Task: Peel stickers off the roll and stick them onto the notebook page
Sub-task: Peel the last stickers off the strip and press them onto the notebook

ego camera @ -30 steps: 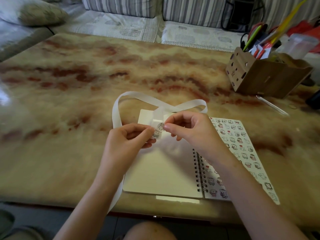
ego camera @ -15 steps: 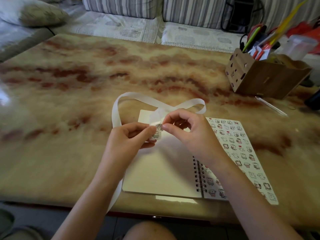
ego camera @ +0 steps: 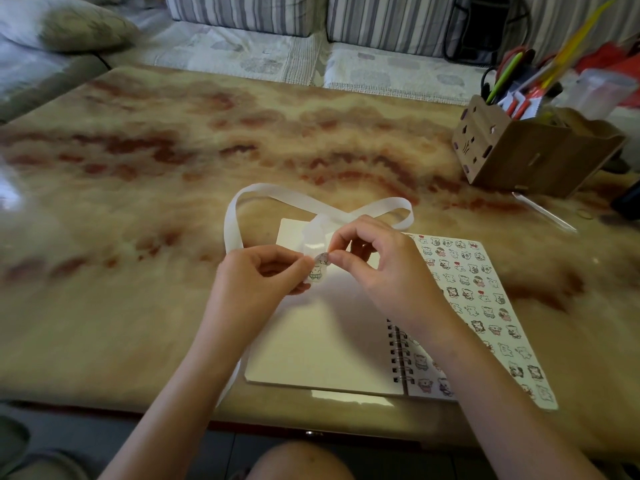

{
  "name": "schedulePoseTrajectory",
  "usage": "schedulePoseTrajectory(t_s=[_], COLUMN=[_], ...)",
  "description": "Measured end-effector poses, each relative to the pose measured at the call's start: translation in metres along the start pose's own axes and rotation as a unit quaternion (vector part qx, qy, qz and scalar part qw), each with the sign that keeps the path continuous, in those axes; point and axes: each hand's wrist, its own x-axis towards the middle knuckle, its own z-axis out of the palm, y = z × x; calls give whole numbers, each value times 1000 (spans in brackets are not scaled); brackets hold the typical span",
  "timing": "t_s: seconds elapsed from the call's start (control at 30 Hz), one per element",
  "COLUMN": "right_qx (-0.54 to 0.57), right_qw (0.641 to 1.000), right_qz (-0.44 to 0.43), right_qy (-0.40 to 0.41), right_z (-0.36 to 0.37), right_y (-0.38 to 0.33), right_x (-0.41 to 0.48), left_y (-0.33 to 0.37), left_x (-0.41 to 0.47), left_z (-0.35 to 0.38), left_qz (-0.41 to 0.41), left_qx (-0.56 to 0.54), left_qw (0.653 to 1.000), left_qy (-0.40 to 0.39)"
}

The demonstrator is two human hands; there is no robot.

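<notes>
We see the left hand (ego camera: 256, 275) pinching the white strip (ego camera: 277, 197) between thumb and forefinger, just beside a cartoon sticker (ego camera: 318, 271) held above the blank page (ego camera: 322, 341). The right hand (ego camera: 384, 268) pinches what seems to be the sticker's top edge, though blur keeps us from being sure. The strip's slack loops over the page's far edge onto the table (ego camera: 138, 168).
</notes>
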Motion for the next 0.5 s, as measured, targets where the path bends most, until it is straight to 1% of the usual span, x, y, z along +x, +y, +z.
schedulePoseTrajectory(t_s=[0.1,0.17,0.23,0.3,0.37,0.43,0.5], right_qx=[-81,-96,-61,-12,11,46,108], right_qw=[996,995,997,996,994,990,980], right_qz=[-21,-11,31,83,108,132,166], right_qy=[-19,-27,-16,-4,5,8,7], right_z=[1,0,-1,-2,-1,0,-1], right_y=[-1,-2,-3,-3,-2,-2,-3], right_x=[1,1,2,2,2,2,3], left_y=[0,0,0,2,4,3,-1], left_x=[-2,-2,-2,-4,-7,-8,-8], left_z=[2,2,2,3,5,8,9], left_qz=[28,34,31,19,4,15,43], left_qx=[55,60,36,-18,-57,-44,-10], left_qw=[998,998,999,999,998,999,999], left_qy=[16,14,2,-19,-37,-12,22])
